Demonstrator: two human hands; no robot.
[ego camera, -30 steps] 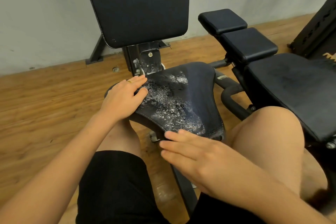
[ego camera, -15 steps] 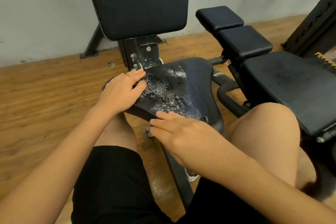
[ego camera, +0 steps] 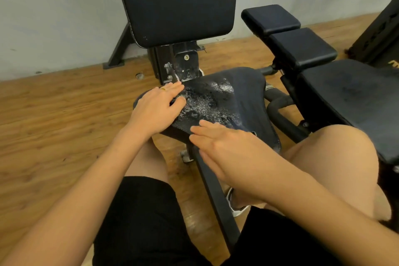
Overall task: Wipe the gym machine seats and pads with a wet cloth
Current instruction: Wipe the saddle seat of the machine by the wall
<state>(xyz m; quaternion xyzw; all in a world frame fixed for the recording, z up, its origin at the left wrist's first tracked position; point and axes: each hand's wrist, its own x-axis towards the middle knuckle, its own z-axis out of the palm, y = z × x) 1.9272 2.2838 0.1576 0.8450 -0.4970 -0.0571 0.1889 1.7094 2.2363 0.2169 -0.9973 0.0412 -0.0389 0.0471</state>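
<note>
Both hands lie flat and hold nothing: the left hand (ego camera: 154, 111), a ring (ego camera: 163, 89) on one finger, rests palm-down on the left side of the black machine seat (ego camera: 248, 93), its straight fingers (ego camera: 173, 88) at the edge of a patch of glistening droplets and foam. The right hand (ego camera: 226, 147) lies with fingers straight and together across the seat's near edge, pointing left. The wet patch covers the middle of the seat, whose right side looks matte and dry. The seat sits at centre frame, low in front of the person, just below the upright back pad (ego camera: 177, 0) and a scuffed metal bracket (ego camera: 186, 66). To the right, a far small pad (ego camera: 271, 19) and a nearer small pad (ego camera: 302, 47) stand one behind the other above a broad bench pad (ego camera: 349, 101) marked with faint smears. The person wears black shorts (ego camera: 140, 222); a bare knee (ego camera: 334, 153) is raised beside the bench pad, and a white shoe (ego camera: 236, 208) shows under the right forearm. The wooden floor (ego camera: 54, 119) meets a pale wall (ego camera: 54, 13) behind
</note>
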